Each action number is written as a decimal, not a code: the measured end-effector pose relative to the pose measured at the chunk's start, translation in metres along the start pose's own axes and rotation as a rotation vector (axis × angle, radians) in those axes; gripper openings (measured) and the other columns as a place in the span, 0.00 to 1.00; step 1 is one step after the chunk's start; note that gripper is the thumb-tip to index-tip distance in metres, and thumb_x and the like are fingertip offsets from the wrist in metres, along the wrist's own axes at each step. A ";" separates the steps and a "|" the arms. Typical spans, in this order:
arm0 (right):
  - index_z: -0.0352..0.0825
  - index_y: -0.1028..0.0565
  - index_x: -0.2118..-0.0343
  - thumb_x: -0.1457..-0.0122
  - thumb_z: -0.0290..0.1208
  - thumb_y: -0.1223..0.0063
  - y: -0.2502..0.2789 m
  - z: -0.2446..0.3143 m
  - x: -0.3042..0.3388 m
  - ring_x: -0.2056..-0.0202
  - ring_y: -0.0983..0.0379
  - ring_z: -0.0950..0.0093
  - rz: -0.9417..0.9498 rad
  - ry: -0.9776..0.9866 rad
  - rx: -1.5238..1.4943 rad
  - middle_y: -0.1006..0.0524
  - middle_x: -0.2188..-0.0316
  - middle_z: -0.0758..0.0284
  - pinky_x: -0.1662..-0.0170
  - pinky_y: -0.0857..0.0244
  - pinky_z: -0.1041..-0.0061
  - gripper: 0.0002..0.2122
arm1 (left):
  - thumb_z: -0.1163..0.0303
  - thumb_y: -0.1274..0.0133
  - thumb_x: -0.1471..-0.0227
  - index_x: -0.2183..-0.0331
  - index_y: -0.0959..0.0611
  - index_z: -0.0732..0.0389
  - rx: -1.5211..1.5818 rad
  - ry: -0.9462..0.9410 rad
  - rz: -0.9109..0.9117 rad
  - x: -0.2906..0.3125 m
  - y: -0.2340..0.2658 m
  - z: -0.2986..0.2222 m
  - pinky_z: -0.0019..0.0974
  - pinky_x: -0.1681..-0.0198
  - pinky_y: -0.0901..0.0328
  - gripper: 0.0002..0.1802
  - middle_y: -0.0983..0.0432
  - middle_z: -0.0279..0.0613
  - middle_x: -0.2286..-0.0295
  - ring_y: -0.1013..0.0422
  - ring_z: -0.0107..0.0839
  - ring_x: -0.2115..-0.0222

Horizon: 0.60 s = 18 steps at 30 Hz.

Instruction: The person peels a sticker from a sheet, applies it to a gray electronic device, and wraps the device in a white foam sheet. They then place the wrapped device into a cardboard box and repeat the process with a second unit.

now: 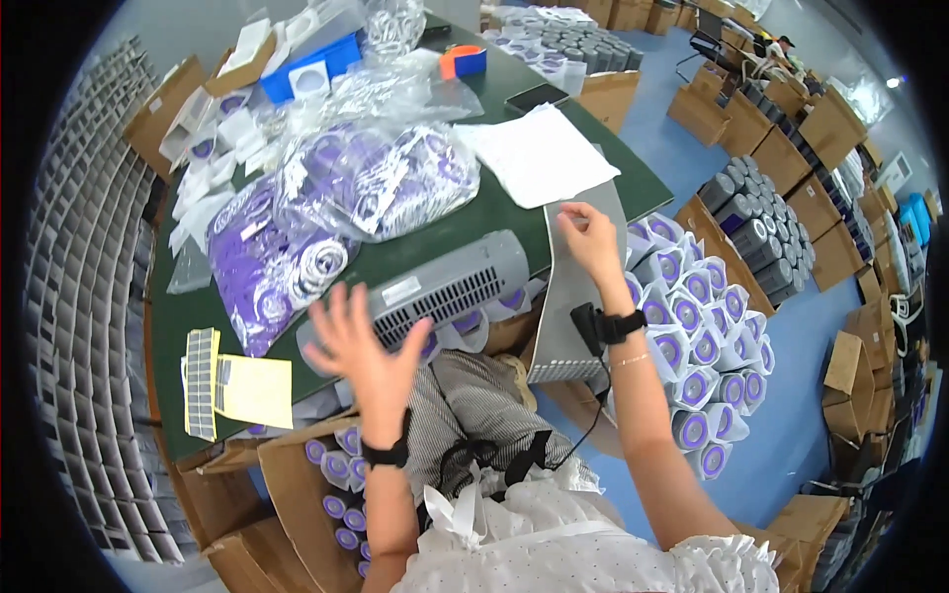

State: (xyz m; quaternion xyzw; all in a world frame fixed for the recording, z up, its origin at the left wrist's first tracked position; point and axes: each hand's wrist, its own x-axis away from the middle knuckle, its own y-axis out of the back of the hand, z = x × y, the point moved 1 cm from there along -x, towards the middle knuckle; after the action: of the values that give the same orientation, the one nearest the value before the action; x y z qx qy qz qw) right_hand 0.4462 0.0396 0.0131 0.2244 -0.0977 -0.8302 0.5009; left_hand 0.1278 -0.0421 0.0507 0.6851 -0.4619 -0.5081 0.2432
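Two hands (361, 341); two bags (395, 183); one phone (536, 97).

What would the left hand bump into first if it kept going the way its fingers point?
Probably the clear bag of purple rings. The left hand is open, fingers spread toward the upper left, above the grey vented box. How high it hovers is unclear.

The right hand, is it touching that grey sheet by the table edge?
Touching. The head view shows the right hand with its fingers pinching the top edge of the grey sheet, no gap between them.
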 end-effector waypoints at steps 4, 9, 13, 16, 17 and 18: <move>0.35 0.20 0.69 0.48 0.40 0.43 0.015 -0.023 -0.049 0.68 0.23 0.61 -0.092 -0.041 0.370 0.20 0.71 0.58 0.63 0.30 0.66 0.12 | 0.49 0.29 0.74 0.40 0.41 0.57 0.053 0.161 0.027 0.000 0.018 0.084 0.59 0.38 0.64 0.62 0.46 0.50 0.41 0.51 0.45 0.39; 0.35 0.21 0.73 0.46 0.48 0.47 -0.002 -0.009 -0.072 0.65 0.24 0.57 0.129 -0.105 0.548 0.21 0.72 0.56 0.62 0.31 0.61 0.18 | 0.70 0.26 0.78 0.48 0.33 0.59 0.700 0.148 0.288 -0.017 0.029 0.119 0.35 0.48 0.40 0.52 0.32 0.44 0.54 0.34 0.36 0.53; 0.30 0.22 0.70 0.43 0.45 0.51 -0.008 -0.027 -0.082 0.63 0.25 0.53 0.130 -0.061 0.601 0.22 0.68 0.53 0.59 0.32 0.59 0.18 | 0.70 0.26 0.77 0.50 0.30 0.60 0.765 0.079 0.144 -0.036 0.039 0.103 0.35 0.49 0.39 0.47 0.30 0.39 0.57 0.34 0.33 0.55; 0.29 0.22 0.68 0.43 0.41 0.54 -0.018 -0.029 -0.088 0.62 0.25 0.52 0.161 -0.004 0.637 0.22 0.66 0.50 0.57 0.33 0.57 0.17 | 0.67 0.27 0.75 0.42 0.37 0.65 0.788 -0.098 -0.065 -0.078 0.093 0.072 0.40 0.45 0.40 0.57 0.34 0.48 0.48 0.34 0.37 0.50; 0.29 0.22 0.68 0.43 0.41 0.54 -0.022 -0.029 -0.091 0.62 0.25 0.52 0.169 0.014 0.634 0.22 0.66 0.50 0.57 0.33 0.57 0.17 | 0.69 0.28 0.73 0.41 0.39 0.64 0.832 -0.090 -0.101 -0.091 0.114 0.056 0.41 0.44 0.41 0.57 0.36 0.50 0.46 0.35 0.39 0.48; 0.29 0.22 0.69 0.43 0.41 0.55 -0.019 -0.034 -0.097 0.62 0.26 0.51 0.123 -0.016 0.620 0.23 0.67 0.49 0.56 0.33 0.57 0.17 | 0.71 0.30 0.71 0.41 0.39 0.65 0.785 -0.155 -0.177 -0.106 0.126 0.038 0.40 0.44 0.41 0.54 0.35 0.50 0.46 0.35 0.38 0.48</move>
State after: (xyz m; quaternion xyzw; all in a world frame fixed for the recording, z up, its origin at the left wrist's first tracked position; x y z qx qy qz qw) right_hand 0.4854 0.1357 0.0027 0.3536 -0.3632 -0.7309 0.4570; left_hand 0.0377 -0.0006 0.1879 0.7229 -0.5768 -0.3621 -0.1171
